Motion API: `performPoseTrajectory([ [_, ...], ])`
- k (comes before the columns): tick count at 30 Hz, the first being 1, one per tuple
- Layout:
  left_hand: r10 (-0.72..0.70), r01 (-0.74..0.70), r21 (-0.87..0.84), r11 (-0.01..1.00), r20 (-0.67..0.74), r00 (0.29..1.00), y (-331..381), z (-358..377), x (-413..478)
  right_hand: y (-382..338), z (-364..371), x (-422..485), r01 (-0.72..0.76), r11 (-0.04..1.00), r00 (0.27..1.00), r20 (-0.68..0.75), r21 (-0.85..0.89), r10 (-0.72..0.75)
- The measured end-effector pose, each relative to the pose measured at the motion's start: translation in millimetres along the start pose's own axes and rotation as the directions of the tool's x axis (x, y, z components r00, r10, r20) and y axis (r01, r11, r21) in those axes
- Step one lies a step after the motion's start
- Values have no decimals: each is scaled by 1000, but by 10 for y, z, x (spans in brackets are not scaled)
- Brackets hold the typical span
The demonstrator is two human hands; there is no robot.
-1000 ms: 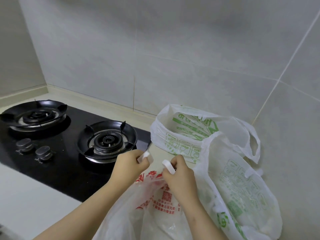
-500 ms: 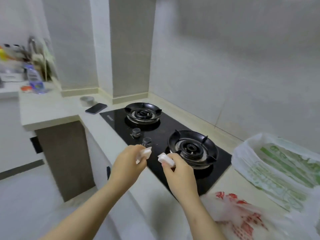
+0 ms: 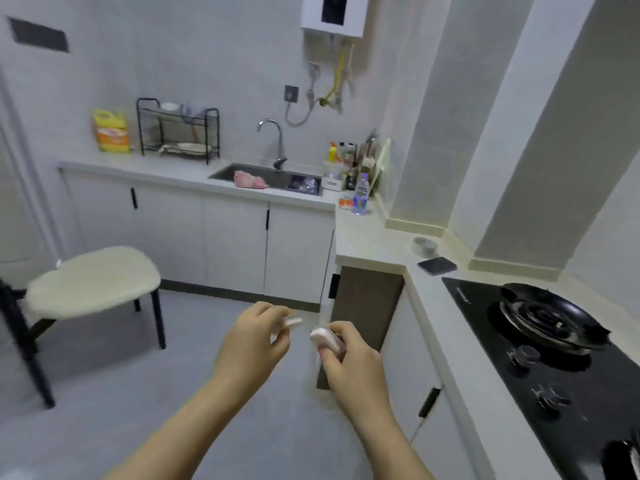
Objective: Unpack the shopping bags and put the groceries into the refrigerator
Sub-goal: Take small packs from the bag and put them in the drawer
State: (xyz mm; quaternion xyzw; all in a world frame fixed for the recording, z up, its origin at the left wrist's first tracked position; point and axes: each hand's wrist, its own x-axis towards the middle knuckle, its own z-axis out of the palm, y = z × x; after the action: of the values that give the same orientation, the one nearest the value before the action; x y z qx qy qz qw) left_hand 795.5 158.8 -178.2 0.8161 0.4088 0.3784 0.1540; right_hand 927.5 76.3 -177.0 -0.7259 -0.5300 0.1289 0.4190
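**Both hands hold small white pieces over the kitchen floor**

Left hand (image 3: 252, 341): fingers curled, thumb and forefinger pinching the left white piece (image 3: 293, 321) at its far tip. Right hand (image 3: 349, 365): fingers curled round the right white piece (image 3: 323, 337), which sticks out toward the left hand. The two pieces are near each other but apart. Blur hides what they are. Both hands are held in the air, near centre, above the grey floor (image 3: 104, 393). Where the shopping bags lie cannot be told from this view.

Right of the hands: white cabinet doors (image 3: 426, 375) under the counter (image 3: 367, 237). A black gas stove (image 3: 485, 327) is set into the counter at near right, with a burner (image 3: 550, 320) and knobs (image 3: 524, 355). Just beyond the stove, a dark phone (image 3: 437, 265) lies flat, with a small round tin (image 3: 424, 244) just behind it.

Far side: a sink (image 3: 225, 172) with a pink lump (image 3: 247, 179) in it and a tap (image 3: 273, 140) behind. A water bottle (image 3: 361, 195) stands in the far right corner among other bottles. A black dish rack (image 3: 178, 129) and a yellow jug (image 3: 110, 131) stand at far left.

Near left: a cushioned stool (image 3: 91, 278) on black legs.
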Motion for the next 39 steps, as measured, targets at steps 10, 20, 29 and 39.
performPoseTrajectory([
  [10,-272,356,220,908,-338,901,-804,-1130,-610,-928,1208,214,346,925,872,309,159,-379],
  [20,-321,611,352,709,-611,724,-959,-2036,-1292,-1752,1893,-74,478,767,640,428,427,-637],
  [29,-247,709,417,568,-736,631,-1315,-2969,-1868,-2653,2502,-579,532,636,473,426,559,-771],
  [39,-207,783,392,483,-818,537,-2053,-4346,-2419,-4111,3498,-1191,478,554,372,414,682,-831],
])
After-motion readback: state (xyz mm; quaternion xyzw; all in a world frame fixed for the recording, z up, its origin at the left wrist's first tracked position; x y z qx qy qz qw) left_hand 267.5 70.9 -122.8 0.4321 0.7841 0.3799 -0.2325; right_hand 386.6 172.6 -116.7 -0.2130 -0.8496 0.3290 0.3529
